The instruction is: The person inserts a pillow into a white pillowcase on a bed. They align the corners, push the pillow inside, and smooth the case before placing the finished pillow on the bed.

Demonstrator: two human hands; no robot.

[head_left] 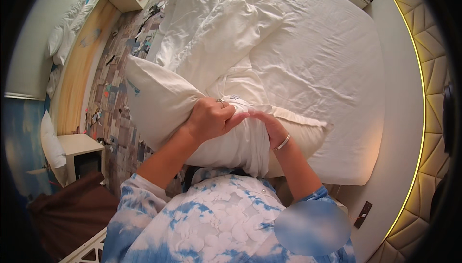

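A cream-white pillow (156, 97) lies crosswise in front of me at the near edge of the bed, both its ends sticking out. Around its middle is gathered a white pillowcase (231, 150), bunched in folds. My left hand (211, 117) is closed on the bunched pillowcase at the pillow's top, a ring on one finger. Close beside it, my right hand (270, 125) also grips the cloth, its fingertips meeting the left thumb; a bracelet is on that wrist. A small tag (235, 97) shows just beyond my hands.
Under the pillow is a bed with a wrinkled white sheet (322, 65). A crumpled white duvet (216, 27) covers its far left part. At the left stand a small white cabinet (82, 143) and another pillow (52, 140). A padded wall (433, 104) with a light strip runs along the right.
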